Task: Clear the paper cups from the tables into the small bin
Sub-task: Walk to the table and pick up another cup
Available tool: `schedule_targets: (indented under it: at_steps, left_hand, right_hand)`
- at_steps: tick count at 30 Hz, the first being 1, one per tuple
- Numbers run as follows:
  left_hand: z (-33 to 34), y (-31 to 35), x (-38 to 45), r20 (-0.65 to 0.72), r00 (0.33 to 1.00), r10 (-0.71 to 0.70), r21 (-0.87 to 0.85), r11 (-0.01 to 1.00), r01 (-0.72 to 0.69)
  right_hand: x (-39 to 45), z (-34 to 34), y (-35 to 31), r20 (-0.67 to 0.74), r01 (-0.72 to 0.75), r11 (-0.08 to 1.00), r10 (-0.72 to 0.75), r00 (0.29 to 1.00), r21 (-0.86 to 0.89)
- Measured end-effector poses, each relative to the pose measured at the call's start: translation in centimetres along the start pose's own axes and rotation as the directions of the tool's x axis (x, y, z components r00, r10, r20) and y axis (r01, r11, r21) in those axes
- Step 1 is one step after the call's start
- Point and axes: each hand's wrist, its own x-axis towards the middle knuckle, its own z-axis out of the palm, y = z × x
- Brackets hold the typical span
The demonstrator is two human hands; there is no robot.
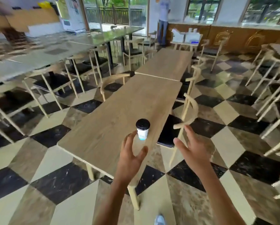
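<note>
A white paper cup (142,129) with a black lid stands upright near the right edge of a long wooden table (113,114). My left hand (131,153) is just in front of the cup, fingers spread, fingertips close to its base but not around it. My right hand (193,147) is open over the floor to the right of the table, beside a chair back. Neither hand holds anything. No bin is in view.
A wooden chair (187,114) is tucked at the table's right side. A second wooden table (166,62) continues beyond. Glass-topped tables (43,52) with chairs fill the left, more chairs (272,88) the right. A person (163,21) stands at the far wall.
</note>
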Motion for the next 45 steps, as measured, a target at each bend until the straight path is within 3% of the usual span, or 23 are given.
schedule_targets:
  at_steps: [12,22,27,45]
  left_hand:
    - [2.2,-5.5,13.3,-0.049,0.99,-0.13,0.1,0.986,0.134]
    - [5.6,-10.4,20.4,0.004,0.98,-0.197,0.243,0.951,0.19]
    - [6.9,-12.6,21.9,0.098,0.973,-0.211,0.298,0.939,0.173]
    - [10.4,-17.0,25.6,0.175,0.952,-0.252,0.379,0.91,0.171]
  right_hand:
    - [15.8,7.6,5.5,0.199,-0.078,0.988,0.05,0.979,0.132]
    - [20.4,12.1,9.4,0.325,-0.24,0.965,0.195,0.925,0.106]
    - [21.2,14.0,10.0,0.328,-0.295,0.949,0.244,0.912,0.113]
    - [24.0,16.4,12.8,0.269,-0.383,0.921,0.353,0.896,0.066]
